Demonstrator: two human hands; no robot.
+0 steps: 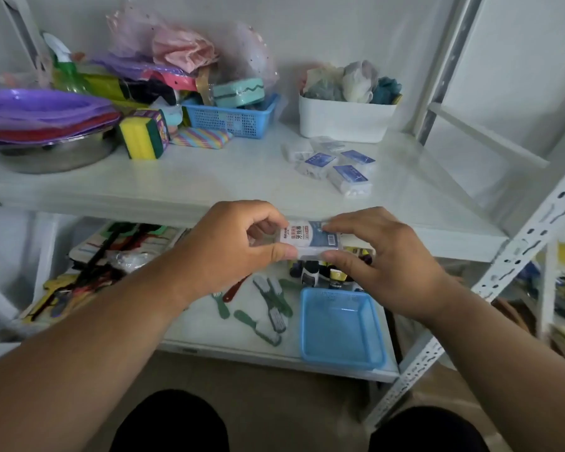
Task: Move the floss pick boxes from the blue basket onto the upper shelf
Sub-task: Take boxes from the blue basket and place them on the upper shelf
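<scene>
A clear floss pick box with a white and blue label is held between both hands, level with the front edge of the upper shelf. My left hand pinches its left end and my right hand pinches its right end. Several more floss pick boxes lie in a loose group on the right of the upper shelf. The blue basket sits on the lower shelf below my right hand, and nothing shows inside it.
On the upper shelf stand a white tub of bath sponges, a small blue mesh basket, sponges and a metal bowl with purple plates. Green brushes and small bottles lie on the lower shelf. A white slotted post rises at right.
</scene>
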